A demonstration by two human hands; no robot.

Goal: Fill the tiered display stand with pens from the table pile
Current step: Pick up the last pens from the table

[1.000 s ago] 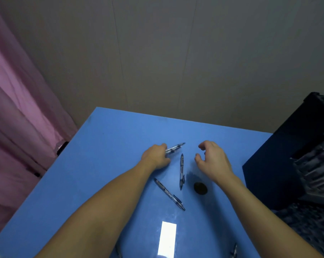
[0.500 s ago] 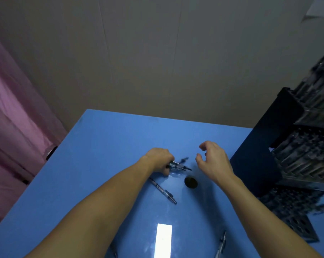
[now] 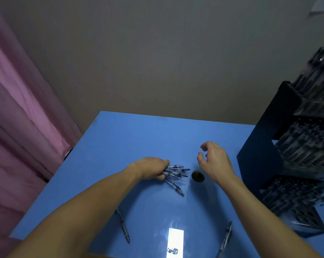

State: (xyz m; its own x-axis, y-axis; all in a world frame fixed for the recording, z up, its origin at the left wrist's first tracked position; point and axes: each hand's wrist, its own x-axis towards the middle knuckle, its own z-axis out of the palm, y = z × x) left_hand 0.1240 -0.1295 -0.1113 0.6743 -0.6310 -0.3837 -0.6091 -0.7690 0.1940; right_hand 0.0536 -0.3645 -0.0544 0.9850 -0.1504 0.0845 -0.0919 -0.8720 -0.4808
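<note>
The left hand [image 3: 152,168] now grips a small bunch of pens [image 3: 176,171] mid-frame; before, it held one. The right hand [image 3: 213,161] hovers loose, holding nothing. The pen stand [image 3: 259,161] waits at right, so loading can come next.

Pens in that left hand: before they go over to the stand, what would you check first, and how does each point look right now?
1. Left hand grips the bundle of pens: ok, fingers curl round it.
2. Bundle tidy: not ok, tips fan out, one angles down toward the table.
3. Right hand free to help: ok, fingers loosely curled, holding nothing.
4. Path to the display stand: ok, only a small dark round object lies between.
5. Free slots in the stand: cannot tell, tiers blurred.
6. Pile cleared: not ok, two loose pens remain on the blue table.
</note>
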